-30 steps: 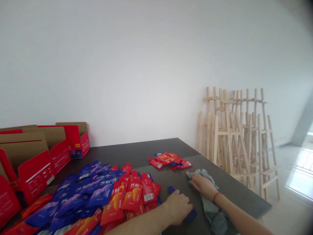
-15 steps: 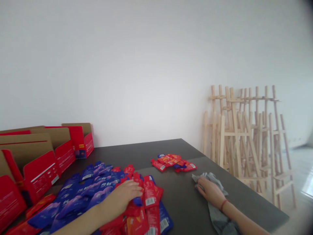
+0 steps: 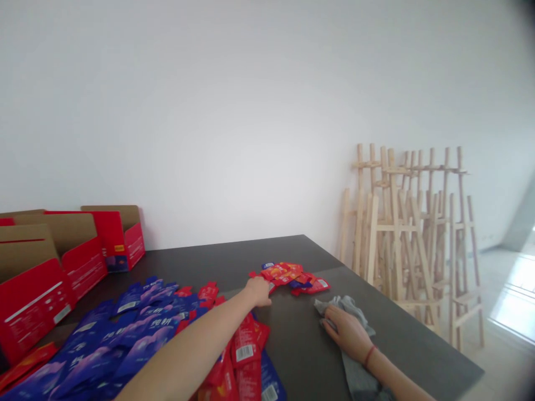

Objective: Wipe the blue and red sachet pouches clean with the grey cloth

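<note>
My left hand (image 3: 258,292) reaches across to the near left edge of a small pile of red and blue packets (image 3: 288,273). It covers part of a red packet there, and its fingertips are hidden. Under my left forearm lies a large spread of blue packets (image 3: 137,328) and red packets (image 3: 246,345), some with barcodes showing. To the right, my right hand (image 3: 345,328) rests on a crumpled grey cloth (image 3: 353,307), its fingers curled over the fabric. The cloth trails down beneath the wrist, which wears a red cord.
Open red boxes (image 3: 86,264) with brown cardboard insides line the left side of the dark table (image 3: 200,253). Several wooden easels (image 3: 395,234) lean beyond the table's right edge. A pale wall (image 3: 251,122) rises behind.
My left hand has moved from the large spread of packets forward and right to the small pile. My right hand stays on the cloth. The view has shifted slightly right.
</note>
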### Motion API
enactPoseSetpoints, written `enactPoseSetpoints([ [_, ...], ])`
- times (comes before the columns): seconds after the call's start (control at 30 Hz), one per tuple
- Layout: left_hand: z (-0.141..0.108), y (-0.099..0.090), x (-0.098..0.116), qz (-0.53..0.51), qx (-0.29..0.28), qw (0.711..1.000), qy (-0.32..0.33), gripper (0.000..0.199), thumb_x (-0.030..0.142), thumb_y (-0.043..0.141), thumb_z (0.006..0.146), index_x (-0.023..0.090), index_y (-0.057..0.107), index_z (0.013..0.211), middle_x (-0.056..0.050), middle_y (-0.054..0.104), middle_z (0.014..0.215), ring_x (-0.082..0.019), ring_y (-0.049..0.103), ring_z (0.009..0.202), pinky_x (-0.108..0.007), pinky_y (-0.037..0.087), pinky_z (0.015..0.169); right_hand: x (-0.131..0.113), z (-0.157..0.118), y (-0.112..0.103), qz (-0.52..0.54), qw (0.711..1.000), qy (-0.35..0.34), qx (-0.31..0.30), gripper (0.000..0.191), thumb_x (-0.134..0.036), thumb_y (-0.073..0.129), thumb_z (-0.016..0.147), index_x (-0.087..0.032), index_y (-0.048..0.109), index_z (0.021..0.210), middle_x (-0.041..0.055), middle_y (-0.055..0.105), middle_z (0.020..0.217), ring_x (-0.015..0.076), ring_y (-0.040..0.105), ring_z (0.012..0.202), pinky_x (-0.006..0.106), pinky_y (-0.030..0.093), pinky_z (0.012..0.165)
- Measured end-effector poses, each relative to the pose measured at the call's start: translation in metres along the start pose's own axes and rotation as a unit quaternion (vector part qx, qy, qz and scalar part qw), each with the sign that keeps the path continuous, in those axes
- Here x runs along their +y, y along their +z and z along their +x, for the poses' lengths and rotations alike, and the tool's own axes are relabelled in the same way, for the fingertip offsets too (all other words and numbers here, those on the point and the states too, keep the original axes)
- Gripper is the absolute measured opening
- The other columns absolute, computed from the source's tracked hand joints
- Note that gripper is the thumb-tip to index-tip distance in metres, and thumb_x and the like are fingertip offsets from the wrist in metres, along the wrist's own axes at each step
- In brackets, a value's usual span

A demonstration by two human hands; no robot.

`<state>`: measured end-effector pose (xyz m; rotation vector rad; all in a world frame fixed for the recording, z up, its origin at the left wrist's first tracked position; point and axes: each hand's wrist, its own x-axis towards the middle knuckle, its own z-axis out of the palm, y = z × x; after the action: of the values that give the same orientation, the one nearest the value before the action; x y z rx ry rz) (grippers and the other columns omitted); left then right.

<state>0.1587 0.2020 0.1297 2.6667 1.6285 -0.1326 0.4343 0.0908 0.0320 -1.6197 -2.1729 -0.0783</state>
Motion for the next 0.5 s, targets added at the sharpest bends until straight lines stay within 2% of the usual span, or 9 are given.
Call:
enactPoseSetpoints([
  [0.07,0.014,0.011,0.013,0.012,0.000,1.000,-0.011,0.037,0.039,0.064,0.098,0.018,0.059,0.127,-0.010,0.060,0.127,-0.026,0.063,0.107,-0.047,0.055,0.089,0.000,0.000,0.000,0.005,1.000,0.001,0.002,0.018,-0.030,0.045,0.094,-0.025,0.058,0.084,0.0045,0.067,0.091,0.0228,0.063,0.084,0.035,0.048,0.077],
  [0.17,0.016,0.025,0.025,0.023,0.010,0.999,-0.029,0.036,0.038,0.064,0.098,0.017,0.059,0.127,-0.011,0.060,0.127,-0.026,0.063,0.107,-0.047,0.055,0.089,0.000,0.001,0.001,0.010,1.000,0.007,0.007,0.019,-0.031,0.045,0.095,-0.024,0.059,0.083,0.0046,0.067,0.091,0.0229,0.063,0.085,0.035,0.047,0.077],
  [0.37,-0.019,0.048,0.042,0.026,0.001,1.000,-0.004,0.034,0.037,0.064,0.098,0.017,0.060,0.125,-0.010,0.061,0.125,-0.025,0.063,0.106,-0.046,0.055,0.089,0.001,0.001,0.002,-0.007,1.000,0.006,0.013,0.021,-0.031,0.044,0.095,-0.024,0.060,0.083,0.0045,0.067,0.090,0.0219,0.063,0.084,0.033,0.047,0.076],
  [0.5,-0.040,0.048,0.051,0.008,0.014,0.999,0.040,0.035,0.038,0.064,0.098,0.017,0.060,0.126,-0.010,0.061,0.125,-0.025,0.063,0.105,-0.046,0.056,0.088,0.002,0.002,0.005,-0.017,1.000,-0.006,0.018,0.023,-0.031,0.043,0.096,-0.023,0.060,0.084,0.0063,0.067,0.091,0.0227,0.064,0.085,0.034,0.047,0.077],
])
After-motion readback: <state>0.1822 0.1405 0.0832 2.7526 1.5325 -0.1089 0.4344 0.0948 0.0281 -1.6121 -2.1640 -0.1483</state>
